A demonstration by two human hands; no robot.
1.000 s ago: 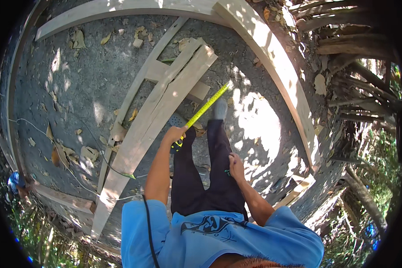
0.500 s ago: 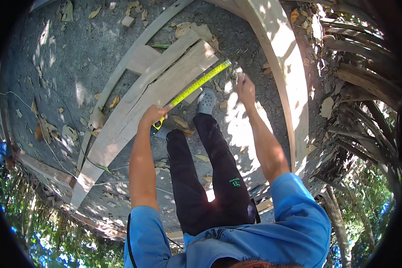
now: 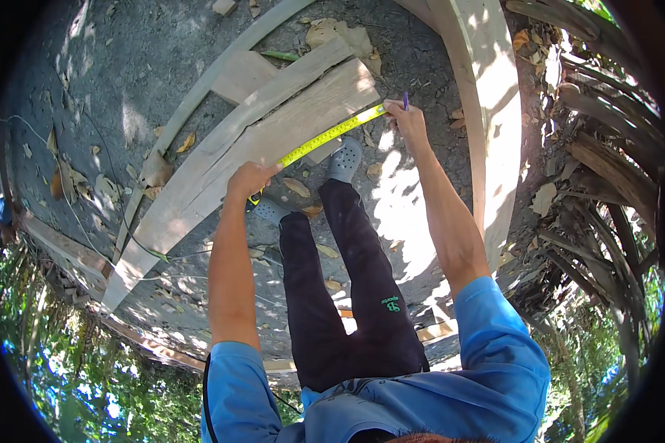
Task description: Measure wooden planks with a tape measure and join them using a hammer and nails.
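A yellow tape measure (image 3: 324, 139) stretches between my two hands, its blade running along the near edge of a wooden plank (image 3: 303, 111). My left hand (image 3: 250, 179) is closed around the dark and yellow case, which it mostly hides. At the blade's far end, my right hand (image 3: 410, 122) pinches the tip just past the plank's end. A slim purple pen-like stick (image 3: 406, 101) also pokes up from the right hand's fingers. A second plank (image 3: 222, 159) lies alongside the first, with a dark crack-like gap between them.
A thin curved-looking board (image 3: 192, 111) and a short wood block (image 3: 244, 77) lie beyond the planks. On the right stands a long thick beam (image 3: 488, 96), with dry palm fronds (image 3: 613, 170) past it. My feet wear grey clogs (image 3: 343, 159).
My right hand has come in to the blade's end and taken hold of it; before, it was apart. My left hand still holds the case.
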